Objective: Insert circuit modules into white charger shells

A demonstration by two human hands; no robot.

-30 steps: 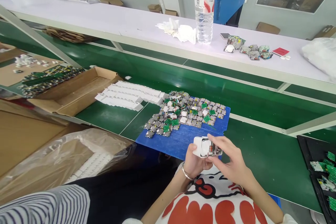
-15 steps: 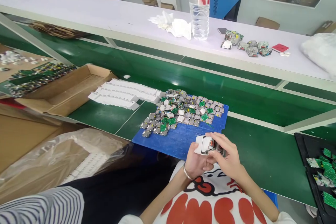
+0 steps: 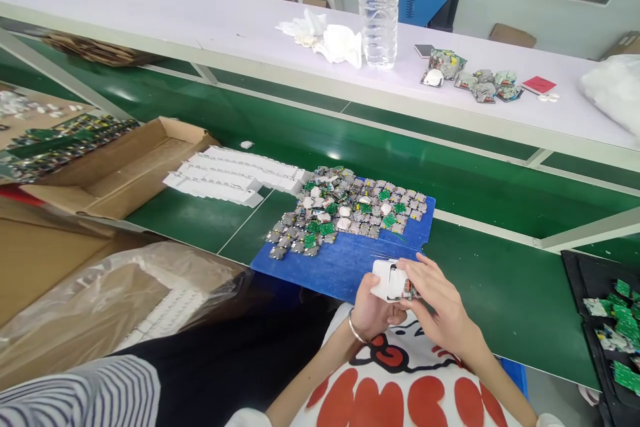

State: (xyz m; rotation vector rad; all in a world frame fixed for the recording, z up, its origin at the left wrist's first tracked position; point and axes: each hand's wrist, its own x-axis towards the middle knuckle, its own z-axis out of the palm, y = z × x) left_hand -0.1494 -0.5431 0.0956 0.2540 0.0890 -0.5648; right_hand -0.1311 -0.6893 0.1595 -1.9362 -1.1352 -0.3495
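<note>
My left hand [image 3: 371, 307] grips a white plastic housing [image 3: 383, 278] from its left side, just above the near edge of the blue mat [image 3: 325, 273]. A circuit board assembly [image 3: 409, 287] sits partly inside the housing, its components showing at the right end. My right hand [image 3: 440, 303] lies over that end, fingers on top and thumb below, pressing on the assembly. Part of the board is hidden under the fingers. Beyond my hands, many small grey-wrapped board assemblies [image 3: 370, 223] cover the mat, with green boards and white pieces among them.
Rows of white housings [image 3: 215, 180] stand left of the mat, beside an open cardboard box [image 3: 125, 167]. A black tray [image 3: 595, 320] with green boards lies at far right. The raised shelf [image 3: 225, 20] holds a water bottle [image 3: 380, 20] and more assemblies. Another person's striped sleeve [image 3: 100, 387] shows at lower left.
The circuit board assembly has gone further into the white housing, and less of it shows. My right hand has flattened over its end, fingers more stretched.
</note>
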